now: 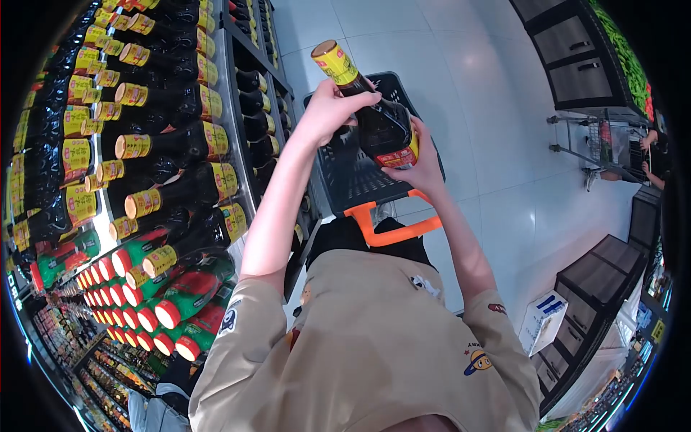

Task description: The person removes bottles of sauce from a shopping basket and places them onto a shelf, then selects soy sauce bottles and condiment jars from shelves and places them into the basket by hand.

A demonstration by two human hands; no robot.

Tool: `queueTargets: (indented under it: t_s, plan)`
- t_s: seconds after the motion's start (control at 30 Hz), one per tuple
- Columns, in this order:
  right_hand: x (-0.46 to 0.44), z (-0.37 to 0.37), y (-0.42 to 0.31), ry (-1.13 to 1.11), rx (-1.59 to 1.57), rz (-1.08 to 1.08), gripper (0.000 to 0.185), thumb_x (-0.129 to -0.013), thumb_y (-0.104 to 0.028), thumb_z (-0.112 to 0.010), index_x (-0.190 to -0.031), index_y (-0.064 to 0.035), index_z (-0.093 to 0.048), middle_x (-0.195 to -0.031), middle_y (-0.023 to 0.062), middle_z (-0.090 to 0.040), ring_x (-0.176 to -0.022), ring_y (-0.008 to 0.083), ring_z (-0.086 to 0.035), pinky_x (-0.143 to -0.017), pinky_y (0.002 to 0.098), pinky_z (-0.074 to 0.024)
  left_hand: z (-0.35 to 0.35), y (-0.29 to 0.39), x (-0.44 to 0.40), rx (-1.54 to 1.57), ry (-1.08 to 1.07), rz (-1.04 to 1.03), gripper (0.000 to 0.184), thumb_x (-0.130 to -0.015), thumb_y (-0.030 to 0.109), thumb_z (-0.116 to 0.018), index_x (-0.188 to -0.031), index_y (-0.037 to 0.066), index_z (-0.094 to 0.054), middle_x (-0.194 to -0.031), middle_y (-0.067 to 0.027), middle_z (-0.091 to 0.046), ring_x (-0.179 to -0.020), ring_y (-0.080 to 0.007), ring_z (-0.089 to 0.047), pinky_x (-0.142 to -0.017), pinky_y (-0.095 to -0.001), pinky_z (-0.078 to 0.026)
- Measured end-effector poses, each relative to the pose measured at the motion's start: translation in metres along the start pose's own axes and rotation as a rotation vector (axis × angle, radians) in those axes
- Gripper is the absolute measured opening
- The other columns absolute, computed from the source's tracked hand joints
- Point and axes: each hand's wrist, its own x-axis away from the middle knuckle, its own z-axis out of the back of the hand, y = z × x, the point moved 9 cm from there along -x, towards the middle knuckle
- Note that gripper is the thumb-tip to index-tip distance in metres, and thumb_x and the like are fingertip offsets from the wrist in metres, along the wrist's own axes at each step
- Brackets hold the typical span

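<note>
A large dark sauce bottle (385, 128) with a yellow neck wrap, brownish cap and red-and-yellow label is held tilted in front of me. My left hand (337, 108) wraps round it just below the neck. Around its base, the fingers of my right hand (421, 160) are closed over the label. Beneath the bottle stands a dark shopping basket (345, 189) with an orange handle (399, 235), close to my body. The bottle and my hands hide part of the basket's inside.
Shelves on the left carry rows of similar dark bottles (176, 147) and green bottles with red caps (191, 291). Dark cabinets (576, 54) with green produce stand at the upper right. A person with a metal cart (594, 140) is at the far right. A white box (543, 322) sits lower right.
</note>
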Motion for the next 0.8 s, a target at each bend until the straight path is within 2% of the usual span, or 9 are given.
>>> queueTargets:
  t_s: [0.07,0.17,0.27,0.37,0.47,0.53,0.57,0.67,0.8]
  plan:
    - [-0.010,-0.005,0.019,-0.030,0.004,0.023,0.101,-0.055,-0.017,-0.081,-0.135,-0.0040,-0.021,-0.129,0.0167,-0.036,-0.119,0.0283,-0.039,-0.098,0.0372,-0.0345,-0.005,-0.008,-0.016,-0.142,0.068,-0.268,0.023,-0.068,0.017,-0.069,-0.081,0.001,-0.061,-0.074,-0.0067,-0.064,-0.069,-0.0144,-0.062,-0.062,-0.0257,-0.048]
    - [0.005,0.014,0.031,0.053,0.378,-0.044,0.092,-0.063,-0.015,-0.076,-0.136,-0.0042,-0.020,-0.131,0.0194,-0.035,-0.122,0.0325,-0.035,-0.098,0.0379,-0.0339,-0.007,-0.024,-0.027,-0.477,0.254,-0.278,0.023,-0.065,0.019,-0.070,-0.077,0.000,-0.062,-0.070,-0.0136,-0.064,-0.070,-0.0257,-0.064,-0.067,-0.0316,-0.050]
    - [0.054,0.023,0.053,-0.017,0.362,-0.128,0.065,-0.072,-0.017,-0.068,-0.127,-0.0038,-0.038,-0.128,0.0171,-0.039,-0.122,0.0359,-0.033,-0.101,0.0441,-0.0277,0.007,-0.085,-0.066,-0.536,0.292,-0.277,0.021,-0.068,0.012,-0.070,-0.083,0.002,-0.060,-0.075,-0.0083,-0.064,-0.073,-0.0151,-0.064,-0.070,-0.0273,-0.049]
    - [0.113,0.024,0.081,-0.149,0.715,-0.390,0.040,-0.075,-0.027,-0.064,-0.109,-0.0064,-0.055,-0.124,0.0094,-0.045,-0.122,0.0364,-0.033,-0.100,0.0574,-0.0195,0.019,-0.157,-0.107,-0.567,0.328,-0.287,0.022,-0.066,0.010,-0.071,-0.083,0.002,-0.060,-0.077,-0.0081,-0.064,-0.074,-0.0155,-0.063,-0.070,-0.0275,-0.049]
    - [0.133,0.026,0.090,-0.140,0.763,-0.361,0.023,-0.074,-0.026,-0.062,-0.088,-0.0083,-0.062,-0.114,0.0056,-0.053,-0.120,0.0349,-0.036,-0.098,0.0604,-0.0187,0.032,-0.236,-0.148,-0.539,0.341,-0.236,0.022,-0.065,0.008,-0.071,-0.083,0.002,-0.059,-0.079,-0.0082,-0.064,-0.075,-0.0152,-0.063,-0.071,-0.0272,-0.048]
    - [0.133,0.025,0.092,-0.106,0.667,-0.285,0.009,-0.067,-0.016,-0.059,-0.068,-0.0077,-0.060,-0.088,0.0060,-0.060,-0.108,0.0328,-0.047,-0.098,0.0564,-0.0244,0.038,-0.287,-0.171,-0.516,0.353,-0.221,0.022,-0.065,0.007,-0.071,-0.083,0.002,-0.059,-0.079,-0.0084,-0.064,-0.075,-0.0158,-0.063,-0.071,-0.0275,-0.048]
    - [0.135,0.023,0.101,-0.110,0.663,-0.299,0.009,-0.067,-0.016,-0.059,-0.068,-0.0077,-0.060,-0.088,0.0060,-0.060,-0.108,0.0328,-0.047,-0.098,0.0564,-0.0244,0.038,-0.313,-0.184,-0.605,0.331,-0.202,0.023,-0.064,0.004,-0.070,-0.084,0.002,-0.058,-0.084,-0.0081,-0.064,-0.080,-0.0176,-0.062,-0.074,-0.0278,-0.047]
    - [0.134,0.029,0.105,0.018,0.544,-0.302,0.005,-0.050,-0.011,-0.049,-0.052,-0.0073,-0.052,-0.055,0.0062,-0.049,-0.074,0.0296,-0.056,-0.092,0.0511,-0.0361,0.039,-0.385,-0.213,-0.527,0.268,-0.193,0.027,-0.063,0.003,-0.069,-0.087,0.003,-0.058,-0.091,-0.0085,-0.063,-0.086,-0.0205,-0.061,-0.078,-0.0284,-0.045]
    - [0.140,0.030,0.112,0.005,0.546,-0.341,0.009,-0.050,-0.018,-0.047,-0.049,-0.0091,-0.049,-0.053,0.0041,-0.046,-0.065,0.0257,-0.053,-0.090,0.0501,-0.0378,0.038,-0.454,-0.245,-0.545,0.233,-0.225,0.029,-0.062,0.001,-0.069,-0.089,0.003,-0.057,-0.098,-0.0103,-0.062,-0.092,-0.0251,-0.059,-0.082,-0.0305,-0.045]
